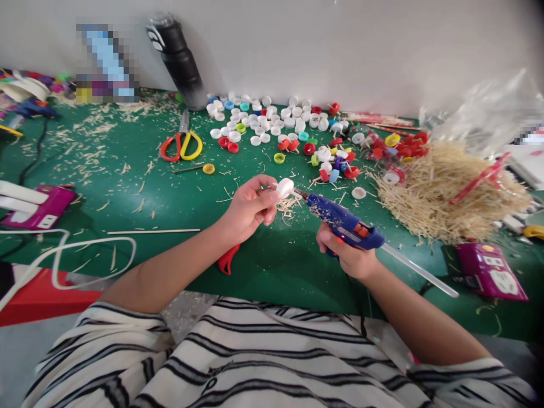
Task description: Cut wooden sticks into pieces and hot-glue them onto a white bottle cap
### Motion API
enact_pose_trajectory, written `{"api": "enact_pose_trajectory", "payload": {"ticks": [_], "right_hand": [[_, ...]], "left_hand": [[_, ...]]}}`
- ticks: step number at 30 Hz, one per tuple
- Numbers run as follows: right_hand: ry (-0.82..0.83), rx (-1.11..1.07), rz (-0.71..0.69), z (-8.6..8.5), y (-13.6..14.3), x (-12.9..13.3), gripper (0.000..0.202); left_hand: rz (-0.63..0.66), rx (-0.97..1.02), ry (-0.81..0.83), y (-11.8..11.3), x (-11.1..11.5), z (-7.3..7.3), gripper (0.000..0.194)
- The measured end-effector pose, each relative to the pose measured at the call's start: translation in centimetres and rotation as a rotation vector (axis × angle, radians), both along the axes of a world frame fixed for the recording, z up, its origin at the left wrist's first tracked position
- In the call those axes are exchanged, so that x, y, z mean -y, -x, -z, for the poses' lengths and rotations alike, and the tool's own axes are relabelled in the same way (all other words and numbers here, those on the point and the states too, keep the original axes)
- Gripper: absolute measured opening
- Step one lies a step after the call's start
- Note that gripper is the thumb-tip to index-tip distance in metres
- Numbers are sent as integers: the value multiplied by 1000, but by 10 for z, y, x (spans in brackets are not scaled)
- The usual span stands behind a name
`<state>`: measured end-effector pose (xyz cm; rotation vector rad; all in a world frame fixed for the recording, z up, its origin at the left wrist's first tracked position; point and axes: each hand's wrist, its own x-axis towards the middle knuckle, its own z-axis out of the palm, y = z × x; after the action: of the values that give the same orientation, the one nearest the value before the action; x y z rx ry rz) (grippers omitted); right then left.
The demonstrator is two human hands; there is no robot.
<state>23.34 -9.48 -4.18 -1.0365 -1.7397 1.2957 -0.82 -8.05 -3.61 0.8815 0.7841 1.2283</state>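
Between the thumb and fingers of my left hand [254, 208] is a white bottle cap [284, 187], held above the green table. My right hand [347, 253] is wrapped round the handle of a blue glue gun [345, 222], whose metal tip points left and is at or very near the cap. A clear glue stick [420, 271] sticks out of the gun's back end. Under the cap lies a small heap of pale shavings [289, 208]. Behind my hands are many loose caps [278, 122], mostly white.
Scissors [182, 144] and a black bottle [182, 68] stand or lie back left. A pile of pale sticks [450, 192] is at the right, by a purple box [491, 271]. Another purple box [45, 207] and a white cable [96, 241] are left on the green table [272, 266].
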Motion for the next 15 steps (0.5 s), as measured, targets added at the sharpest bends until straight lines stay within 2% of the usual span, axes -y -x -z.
{"api": "enact_pose_trajectory", "payload": {"ticks": [6,15], "right_hand": [[12,1,-8,4,0,0,42],[11,-112,-19,11,-2,-2,26]], "left_hand": [[-12,26,-7,0,-1,2,36],[8,50,21,-1,0,1,38]]}}
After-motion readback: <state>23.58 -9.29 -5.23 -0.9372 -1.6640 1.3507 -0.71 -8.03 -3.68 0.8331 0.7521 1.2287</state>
